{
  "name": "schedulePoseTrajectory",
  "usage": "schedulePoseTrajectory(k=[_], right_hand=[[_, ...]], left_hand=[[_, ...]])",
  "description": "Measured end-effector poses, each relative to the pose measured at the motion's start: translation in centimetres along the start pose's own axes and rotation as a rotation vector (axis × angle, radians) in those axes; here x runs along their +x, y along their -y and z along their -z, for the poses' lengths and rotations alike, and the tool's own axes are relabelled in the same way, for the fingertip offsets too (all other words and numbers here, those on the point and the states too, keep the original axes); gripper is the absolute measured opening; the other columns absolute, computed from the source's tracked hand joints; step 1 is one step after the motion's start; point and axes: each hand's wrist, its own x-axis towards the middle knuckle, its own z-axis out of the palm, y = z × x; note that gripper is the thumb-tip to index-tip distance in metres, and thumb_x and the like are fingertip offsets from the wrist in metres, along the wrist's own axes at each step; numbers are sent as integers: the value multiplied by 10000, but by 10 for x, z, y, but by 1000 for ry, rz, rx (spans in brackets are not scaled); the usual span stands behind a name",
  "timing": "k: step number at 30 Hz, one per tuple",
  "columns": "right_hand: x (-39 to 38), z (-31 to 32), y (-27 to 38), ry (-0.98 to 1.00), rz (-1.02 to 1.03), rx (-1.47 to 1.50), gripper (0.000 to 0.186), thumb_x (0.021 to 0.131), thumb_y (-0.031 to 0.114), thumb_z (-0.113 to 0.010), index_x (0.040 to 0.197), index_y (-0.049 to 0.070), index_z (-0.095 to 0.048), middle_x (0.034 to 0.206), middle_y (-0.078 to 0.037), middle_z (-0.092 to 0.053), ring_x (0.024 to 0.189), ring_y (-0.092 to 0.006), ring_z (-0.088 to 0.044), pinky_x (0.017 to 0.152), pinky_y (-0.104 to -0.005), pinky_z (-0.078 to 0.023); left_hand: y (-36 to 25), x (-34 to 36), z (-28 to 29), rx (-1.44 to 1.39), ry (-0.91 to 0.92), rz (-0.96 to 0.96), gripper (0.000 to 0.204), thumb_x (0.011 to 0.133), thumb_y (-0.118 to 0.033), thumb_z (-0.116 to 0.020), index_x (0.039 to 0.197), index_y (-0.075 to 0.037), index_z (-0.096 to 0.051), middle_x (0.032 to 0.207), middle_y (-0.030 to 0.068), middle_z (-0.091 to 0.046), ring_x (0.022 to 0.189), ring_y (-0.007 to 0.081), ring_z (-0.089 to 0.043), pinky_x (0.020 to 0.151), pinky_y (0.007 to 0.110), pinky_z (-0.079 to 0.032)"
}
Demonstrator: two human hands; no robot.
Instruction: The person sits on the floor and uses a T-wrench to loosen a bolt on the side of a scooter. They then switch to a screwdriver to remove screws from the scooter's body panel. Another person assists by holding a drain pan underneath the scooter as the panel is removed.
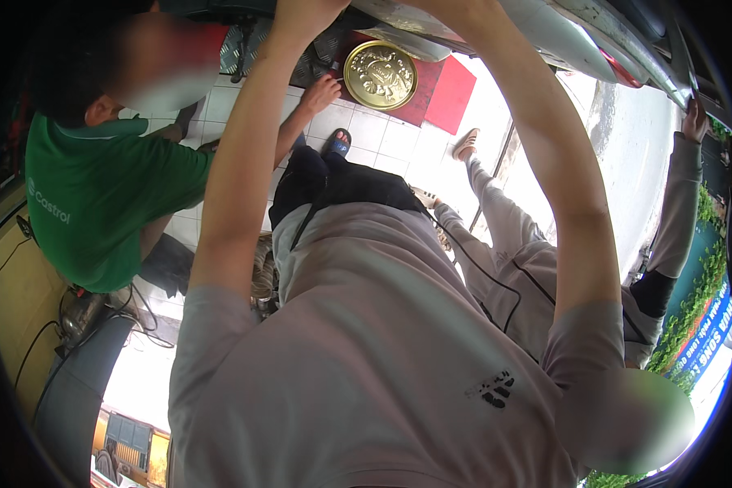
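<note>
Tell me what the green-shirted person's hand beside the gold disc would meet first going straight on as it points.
Most likely the left rim of the gold disc, though depth is unclear; the hand might brush the dark red surface next to it first.

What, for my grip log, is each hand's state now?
Left hand: can't tell, cut off at top edge.
Right hand: can't tell, cut off there too.

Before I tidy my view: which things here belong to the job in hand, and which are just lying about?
Likely the job, by closeness:
left hand and right hand, both partly cut off, grip unclear
silver bodywork near them

Apparently just about:
gold embossed disc, beside a co-worker's hand
red surface beneath it
</note>
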Motion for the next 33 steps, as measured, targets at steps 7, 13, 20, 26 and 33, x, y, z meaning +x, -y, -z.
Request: schedulePoseTrajectory(k=[7, 13, 20, 26, 33], right_hand=[[1, 6, 3, 56, 33, 7, 283, 845, 286, -628, 947, 22, -612, 799, -249, -658, 784, -436, -644, 730, -503, -518], [9, 3, -1, 147, 33, -270, 223, 894, 244, -557, 948, 37, -617, 701, -210, -651, 674, -415, -647, 619, -496, -523], [14, -12, -5, -86, 274, 17, 207, 840, 215, -613, 908, 25, -570, 695, -209, -637, 681, -432, -632, 605, -502, -506], [17, -6, 19, 166, 112, -71, 252, 832, 244, -617, 930, 17, -573, 736, -222, -655, 692, -429, -639, 621, -500, -515], [13, 17, 45, 122, 189, -183, 214, 825, 208, -551, 943, 33, -587, 667, -233, -638, 613, -423, -638, 603, -513, -522]], left_hand=[[3, 0, 8, -147, 193, 135, 109, 761, -56, -682, 853, -6, -650, 730, 167, -674, 685, 300, -690, 594, 355, -513], [11, 3, 3, 40, 61, -129, 176, 732, -8, -688, 905, -12, -656, 757, 133, -679, 747, 290, -686, 649, 340, -516], [11, 5, 14, -109, 131, 62, 209, 746, -39, -695, 949, -10, -653, 803, 152, -677, 666, 235, -645, 618, 342, -489], [-3, 6, 13, -376, -134, -177, 173, 756, -83, -696, 874, 30, -637, 639, 140, -623, 558, 210, -601, 569, 352, -472], [18, -6, 13, -221, -29, -5, 158, 773, -102, -662, 839, 38, -628, 684, 191, -643, 651, 258, -677, 574, 362, -478]])
